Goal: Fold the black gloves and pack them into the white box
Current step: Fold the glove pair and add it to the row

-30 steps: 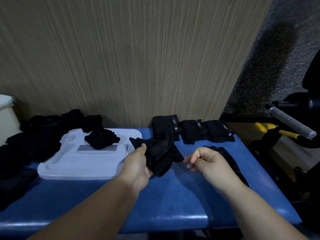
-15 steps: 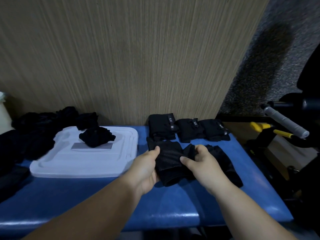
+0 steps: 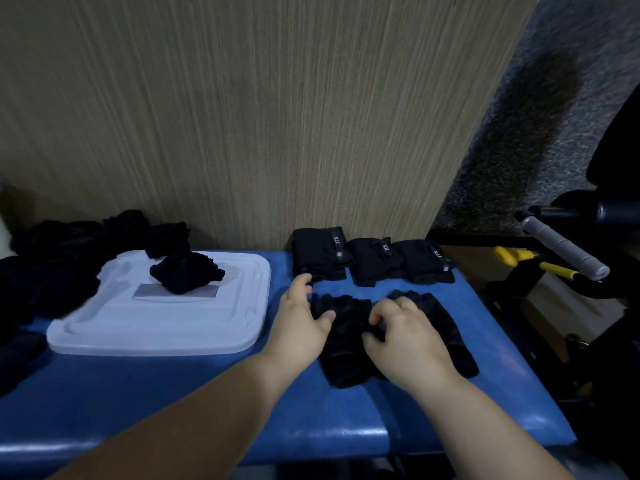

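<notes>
A black glove (image 3: 346,329) lies flat on the blue bench (image 3: 180,393), just right of centre. My left hand (image 3: 299,323) holds its left edge, thumb on top of the fabric. My right hand (image 3: 407,341) grips its right side with curled fingers. A second loose black glove (image 3: 450,330) lies partly under my right hand, stretching to the right. Three folded black gloves (image 3: 372,259) stand in a row against the wall behind. A flat white lid (image 3: 159,323) lies to the left with a crumpled black glove (image 3: 187,271) on it.
A heap of unfolded black gloves (image 3: 62,251) fills the bench's far left. The wood-grain wall (image 3: 277,116) closes off the back. Right of the bench stands black equipment with a grey-gripped handle (image 3: 561,247) and yellow parts (image 3: 533,266).
Both hands have brought the glove from mid-air down onto the bench beside the second glove. The right hand, which held nothing a second ago, now grips the glove.
</notes>
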Motion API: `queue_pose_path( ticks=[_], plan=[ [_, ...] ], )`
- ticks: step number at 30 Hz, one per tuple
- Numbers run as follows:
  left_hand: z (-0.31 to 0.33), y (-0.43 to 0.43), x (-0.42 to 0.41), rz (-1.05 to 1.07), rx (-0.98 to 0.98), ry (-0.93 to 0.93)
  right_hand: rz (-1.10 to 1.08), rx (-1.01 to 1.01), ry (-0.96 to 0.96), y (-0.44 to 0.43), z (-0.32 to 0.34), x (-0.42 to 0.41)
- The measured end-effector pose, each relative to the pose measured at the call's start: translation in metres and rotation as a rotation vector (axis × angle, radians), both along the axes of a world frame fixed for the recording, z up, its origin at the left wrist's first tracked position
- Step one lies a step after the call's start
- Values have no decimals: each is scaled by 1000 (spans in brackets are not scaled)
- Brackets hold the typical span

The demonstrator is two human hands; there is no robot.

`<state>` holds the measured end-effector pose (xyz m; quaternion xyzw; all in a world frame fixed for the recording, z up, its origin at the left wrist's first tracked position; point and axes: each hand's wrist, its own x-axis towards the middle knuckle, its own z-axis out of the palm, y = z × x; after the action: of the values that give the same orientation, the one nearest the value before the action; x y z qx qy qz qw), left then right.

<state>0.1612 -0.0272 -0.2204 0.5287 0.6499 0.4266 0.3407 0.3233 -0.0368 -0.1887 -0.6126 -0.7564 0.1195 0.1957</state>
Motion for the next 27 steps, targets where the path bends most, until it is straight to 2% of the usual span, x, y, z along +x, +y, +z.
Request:
queue_pose_path(
  ticks=[3, 5, 12, 16, 21, 24, 27],
  plan=[
    [-3, -6, -4, -43, 195, 369, 66, 39, -45, 1, -4, -2],
    [-5, -10, -4, -127, 229, 458, 111, 27, -49, 1, -5, -3],
    [-12, -13, -3, -365, 31, 695, 188, -81, -118, 1, -12, -2],
    [-11, -13, -3, -409, 43, 725, 154, -85, -25, 5, -3, 8],
    [-11, -20, -8, -360, 178, 505, -223, -64, 184, 25, 10, 54],
    [-9, -23, -9, -462, 218, 517, -417, -198, 101, 32, 8, 85],
    [-11, -22, -6, -566, 162, 619, -473, -386, -14, 29, 10, 89]
  ],
)
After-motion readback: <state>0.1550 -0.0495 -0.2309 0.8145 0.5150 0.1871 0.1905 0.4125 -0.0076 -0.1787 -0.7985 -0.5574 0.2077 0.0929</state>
